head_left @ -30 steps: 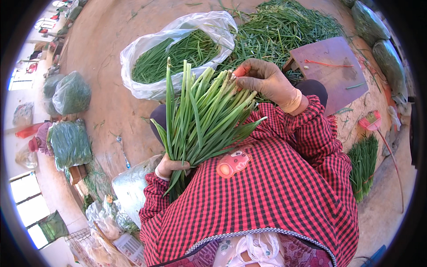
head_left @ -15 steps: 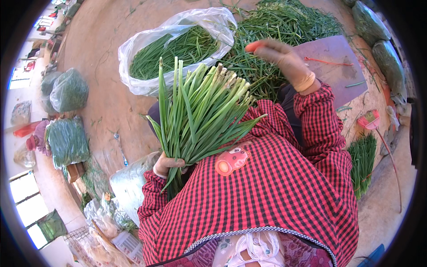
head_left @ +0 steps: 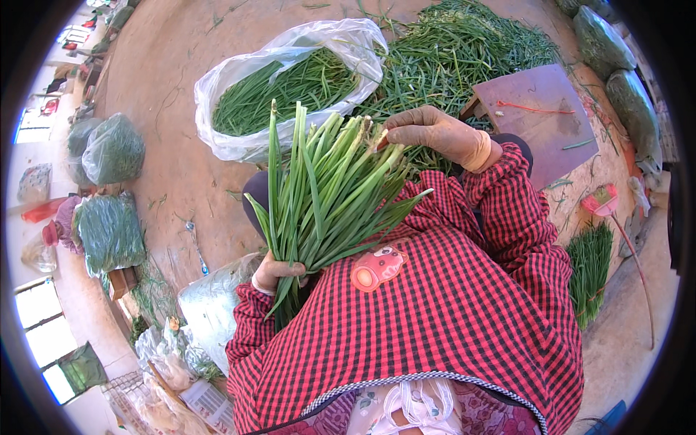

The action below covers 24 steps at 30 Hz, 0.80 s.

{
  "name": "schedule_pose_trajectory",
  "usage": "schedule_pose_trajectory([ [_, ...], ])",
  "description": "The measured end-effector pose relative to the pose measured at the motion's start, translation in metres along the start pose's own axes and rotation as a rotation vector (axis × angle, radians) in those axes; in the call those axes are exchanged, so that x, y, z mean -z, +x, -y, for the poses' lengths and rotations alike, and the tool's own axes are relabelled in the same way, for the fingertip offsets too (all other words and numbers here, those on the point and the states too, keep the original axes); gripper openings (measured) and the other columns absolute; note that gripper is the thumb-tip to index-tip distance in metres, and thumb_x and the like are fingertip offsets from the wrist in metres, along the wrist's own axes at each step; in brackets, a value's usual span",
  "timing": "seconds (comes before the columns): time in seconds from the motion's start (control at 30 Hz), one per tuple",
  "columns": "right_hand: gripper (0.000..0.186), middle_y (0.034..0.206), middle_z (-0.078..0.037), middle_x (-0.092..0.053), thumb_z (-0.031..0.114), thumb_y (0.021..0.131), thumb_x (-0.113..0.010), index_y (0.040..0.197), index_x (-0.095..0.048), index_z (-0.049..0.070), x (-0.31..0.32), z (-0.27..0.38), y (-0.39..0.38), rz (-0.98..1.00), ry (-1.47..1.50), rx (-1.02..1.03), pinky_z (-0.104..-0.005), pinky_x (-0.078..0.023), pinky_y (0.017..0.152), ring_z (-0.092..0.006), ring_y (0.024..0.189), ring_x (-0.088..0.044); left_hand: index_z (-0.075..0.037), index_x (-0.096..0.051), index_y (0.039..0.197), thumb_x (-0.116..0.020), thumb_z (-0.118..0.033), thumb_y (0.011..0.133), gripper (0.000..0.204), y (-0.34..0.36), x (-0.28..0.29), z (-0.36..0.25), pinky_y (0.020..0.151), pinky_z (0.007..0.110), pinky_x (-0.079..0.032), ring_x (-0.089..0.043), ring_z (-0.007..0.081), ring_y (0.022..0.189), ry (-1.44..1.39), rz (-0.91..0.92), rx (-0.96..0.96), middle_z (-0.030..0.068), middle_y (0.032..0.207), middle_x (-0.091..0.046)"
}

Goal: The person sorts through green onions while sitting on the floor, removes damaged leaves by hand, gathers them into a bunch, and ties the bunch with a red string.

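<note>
My left hand (head_left: 279, 270) is closed around the lower leafy part of a bunch of green stalks (head_left: 322, 196), whose pale, partly brown ends fan upward. My right hand (head_left: 433, 138) has its fingertips pinched on those ends at the upper right of the bunch; exactly what they grip there is partly hidden. The bunch rests over a red and black checked smock (head_left: 420, 333). Beyond it lie a white plastic bag (head_left: 362, 36) holding greens and a loose heap of greens (head_left: 471, 47).
A purple board (head_left: 536, 145) with a red string sits at right, near filled bags (head_left: 627, 116), standing greens (head_left: 587, 275) and a red long-handled tool (head_left: 600, 199). Bagged greens (head_left: 112, 148), a wrapped bale (head_left: 109, 232) and plastic bundles (head_left: 217, 304) line the left.
My right hand rose away from the stalk ends half a second ago and is now back down on them with curled fingers. My left hand keeps its hold on the bunch.
</note>
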State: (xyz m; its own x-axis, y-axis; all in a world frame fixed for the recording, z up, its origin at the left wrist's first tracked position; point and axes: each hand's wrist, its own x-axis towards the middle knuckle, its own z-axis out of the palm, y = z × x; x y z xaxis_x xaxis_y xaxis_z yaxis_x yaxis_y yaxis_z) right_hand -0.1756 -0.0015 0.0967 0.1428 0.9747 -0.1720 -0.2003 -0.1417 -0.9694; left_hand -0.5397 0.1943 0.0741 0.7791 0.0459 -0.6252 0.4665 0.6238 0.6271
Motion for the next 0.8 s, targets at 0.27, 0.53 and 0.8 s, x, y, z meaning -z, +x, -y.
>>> schedule_pose_trajectory([
  [0.27,0.037,0.107,-0.005,-0.07,0.03,0.095,-0.064,0.113,-0.069,-0.002,0.009,-0.002,0.008,0.062,-0.091,-0.059,-0.0268,-0.047,0.092,-0.0107,0.096,-0.062,0.001,-0.054,0.13,-0.073,0.003,0.064,0.069,0.004,-0.011,-0.003,0.087,0.035,-0.051,-0.064,0.0238,0.096,0.048,-0.073,-0.053,0.0113,0.111,-0.067],
  [0.53,0.031,0.1,-0.003,-0.071,0.023,0.094,-0.068,0.114,-0.068,-0.001,0.01,0.0,0.005,0.21,-0.13,-0.101,-0.0266,-0.052,0.083,-0.0103,0.089,-0.064,0.001,-0.052,0.131,-0.071,0.0,0.066,0.068,0.005,-0.018,-0.014,0.087,0.033,-0.049,-0.063,0.022,0.096,0.273,-0.052,-0.115,0.0108,0.112,-0.066],
  [0.8,0.017,0.089,-0.004,-0.069,0.014,0.091,-0.065,0.099,-0.068,-0.001,0.01,-0.015,-0.001,-0.124,-0.514,0.061,-0.0261,-0.051,0.076,-0.0104,0.083,-0.063,-0.001,-0.045,0.14,-0.073,0.004,0.071,0.075,0.005,-0.014,-0.011,0.102,0.035,-0.042,-0.056,0.0191,0.116,0.173,0.015,-0.045,0.0084,0.128,-0.06],
])
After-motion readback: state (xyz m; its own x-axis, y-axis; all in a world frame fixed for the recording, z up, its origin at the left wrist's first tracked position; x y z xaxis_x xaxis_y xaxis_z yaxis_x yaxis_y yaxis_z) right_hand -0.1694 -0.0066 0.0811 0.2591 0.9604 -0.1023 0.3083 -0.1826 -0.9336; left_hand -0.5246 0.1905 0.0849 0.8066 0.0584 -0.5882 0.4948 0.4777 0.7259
